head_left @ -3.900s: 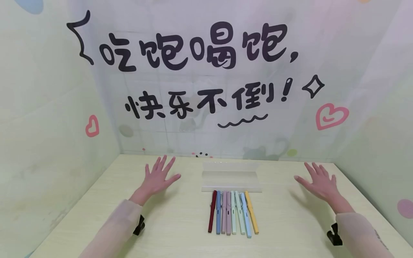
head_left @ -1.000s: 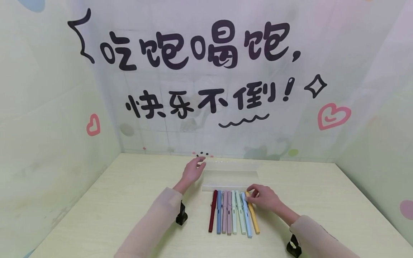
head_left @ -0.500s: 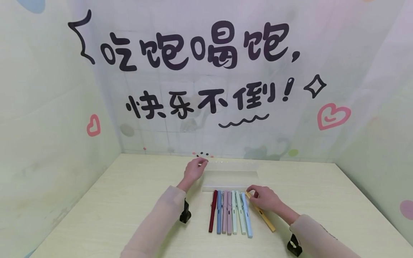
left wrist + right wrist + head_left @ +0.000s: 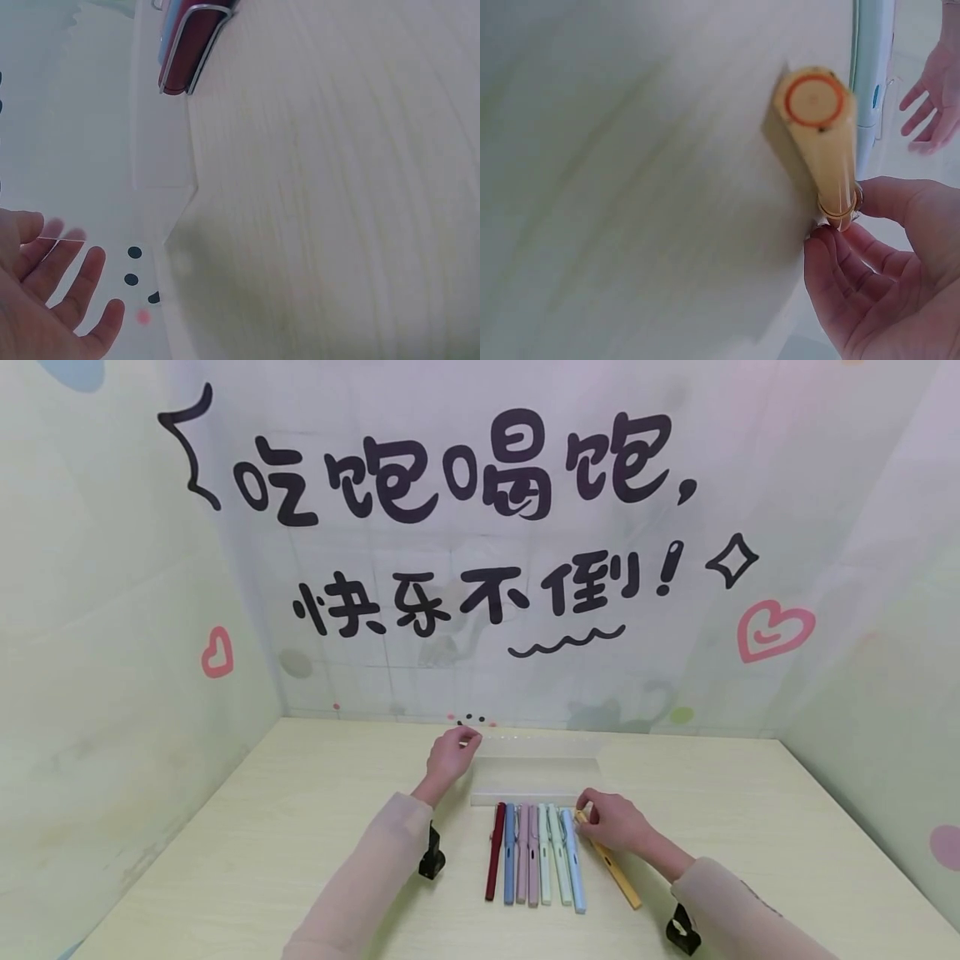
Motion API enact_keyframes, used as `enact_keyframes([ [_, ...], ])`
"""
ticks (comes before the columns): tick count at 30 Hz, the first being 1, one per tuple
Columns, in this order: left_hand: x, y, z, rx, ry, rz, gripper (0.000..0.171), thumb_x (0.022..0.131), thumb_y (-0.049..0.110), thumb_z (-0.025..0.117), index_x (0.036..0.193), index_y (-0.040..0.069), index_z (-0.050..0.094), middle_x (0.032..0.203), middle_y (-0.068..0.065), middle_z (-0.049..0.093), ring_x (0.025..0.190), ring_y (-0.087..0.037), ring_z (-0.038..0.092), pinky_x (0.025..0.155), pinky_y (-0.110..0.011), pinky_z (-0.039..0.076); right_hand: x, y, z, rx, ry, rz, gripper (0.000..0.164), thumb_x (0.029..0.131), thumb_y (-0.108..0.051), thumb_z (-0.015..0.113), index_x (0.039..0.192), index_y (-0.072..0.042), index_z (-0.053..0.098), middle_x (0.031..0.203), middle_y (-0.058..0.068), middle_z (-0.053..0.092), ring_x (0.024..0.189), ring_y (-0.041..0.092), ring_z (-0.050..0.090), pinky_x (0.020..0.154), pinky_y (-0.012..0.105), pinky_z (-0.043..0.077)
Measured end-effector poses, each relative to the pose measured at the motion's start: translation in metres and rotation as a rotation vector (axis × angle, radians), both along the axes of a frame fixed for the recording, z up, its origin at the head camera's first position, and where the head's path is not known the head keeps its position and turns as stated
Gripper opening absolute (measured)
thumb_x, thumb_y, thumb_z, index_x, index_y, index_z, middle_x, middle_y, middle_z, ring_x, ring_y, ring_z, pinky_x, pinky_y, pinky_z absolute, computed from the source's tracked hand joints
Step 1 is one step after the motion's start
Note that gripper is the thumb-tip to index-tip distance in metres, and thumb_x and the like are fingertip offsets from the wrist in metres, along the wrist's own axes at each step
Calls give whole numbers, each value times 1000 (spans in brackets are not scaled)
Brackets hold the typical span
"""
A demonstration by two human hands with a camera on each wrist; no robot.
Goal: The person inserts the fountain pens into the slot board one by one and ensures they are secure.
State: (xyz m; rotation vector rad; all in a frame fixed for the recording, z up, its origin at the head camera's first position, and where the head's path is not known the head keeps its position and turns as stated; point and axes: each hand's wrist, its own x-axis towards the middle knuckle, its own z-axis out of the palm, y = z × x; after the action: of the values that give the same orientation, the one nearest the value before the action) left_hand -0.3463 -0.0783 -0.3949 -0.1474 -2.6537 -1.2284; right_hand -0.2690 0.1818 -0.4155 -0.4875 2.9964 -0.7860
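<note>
The right hand (image 4: 615, 821), its grip narrow, pinches the yellow pen (image 4: 618, 878) by its far end, at three o'clock of the pen row (image 4: 533, 860) on the worktop (image 4: 750, 802). The left hand (image 4: 452, 754) pinches the clear stand (image 4: 536, 772), at the row's twelve o'clock, by its ten-o'clock corner.
</note>
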Motion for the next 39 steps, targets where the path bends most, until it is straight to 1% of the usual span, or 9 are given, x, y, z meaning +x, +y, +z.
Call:
enact_keyframes([
  [4, -1, -1, -1, -1, 9, -4, 24, 89, 25, 51, 102, 8, 62, 102, -5, 62, 91, -22, 57, 72, -39, 47, 0, 5, 0, -76, -34, 5, 19, 77, -8, 65, 94, -8, 56, 64, -1, 48, 53, 12, 44, 47, 25, 39],
  [10, 0, -1, 0, -3, 13, -2, 23, 89, 24, 51, 101, 8, 63, 101, -5, 62, 90, -22, 57, 72, -39, 47, -5, 16, 6, -252, -56, 115, 21, 81, -4, 58, 102, -3, 54, 70, 2, 51, 55, 15, 48, 47, 27, 44],
  [15, -1, -1, 0, -2, 7, 3, 22, 89, 24, 51, 100, 9, 63, 100, -5, 62, 91, -22, 57, 73, -40, 46, -9, 21, 13, -413, -92, 149, 25, 85, -7, 56, 108, 1, 50, 74, 6, 54, 60, 19, 52, 53, 33, 50],
  [18, -1, -1, 0, 0, 3, 0, 22, 89, 24, 51, 100, 9, 63, 100, -5, 62, 91, -22, 57, 74, -40, 46, -7, 21, 22, -497, -90, 154, 28, 86, -5, 55, 111, 5, 48, 77, 11, 54, 64, 23, 54, 57, 39, 52],
  [22, -1, -2, 0, 1, 3, -4, 22, 89, 23, 51, 100, 8, 63, 101, -6, 62, 91, -22, 57, 73, -40, 46, 0, 17, 40, -565, -78, 131, 29, 86, -1, 53, 113, 8, 46, 82, 18, 53, 70, 29, 55, 61, 44, 51],
  [27, -1, -2, 1, 5, -1, -4, 22, 89, 24, 51, 100, 8, 62, 101, -6, 62, 92, -23, 57, 74, -41, 46, 1, 19, 56, -609, -48, 103, 31, 87, -1, 52, 115, 8, 45, 87, 22, 52, 74, 32, 55, 63, 39, 52],
  [31, 0, -1, 1, 8, -1, -7, 22, 89, 23, 52, 100, 8, 62, 100, -6, 62, 92, -23, 57, 75, -40, 46, -16, 32, 49, -658, -19, 86, 36, 87, -6, 54, 119, 7, 44, 90, 21, 52, 75, 28, 55, 63, 36, 52],
  [34, 0, -1, 1, 9, 2, -7, 21, 89, 23, 52, 100, 7, 62, 99, -6, 62, 91, -23, 57, 74, -40, 46, -29, 41, 44, -679, 6, 58, 38, 88, -9, 54, 121, 7, 43, 92, 20, 52, 76, 24, 56, 65, 38, 52],
  [39, -1, -1, 1, 12, 5, -7, 21, 89, 22, 52, 100, 7, 63, 100, -6, 62, 91, -23, 57, 75, -40, 46, -36, 46, 53, -691, 51, 16, 36, 89, -8, 52, 120, 6, 43, 94, 23, 52, 76, 21, 57, 65, 39, 52],
])
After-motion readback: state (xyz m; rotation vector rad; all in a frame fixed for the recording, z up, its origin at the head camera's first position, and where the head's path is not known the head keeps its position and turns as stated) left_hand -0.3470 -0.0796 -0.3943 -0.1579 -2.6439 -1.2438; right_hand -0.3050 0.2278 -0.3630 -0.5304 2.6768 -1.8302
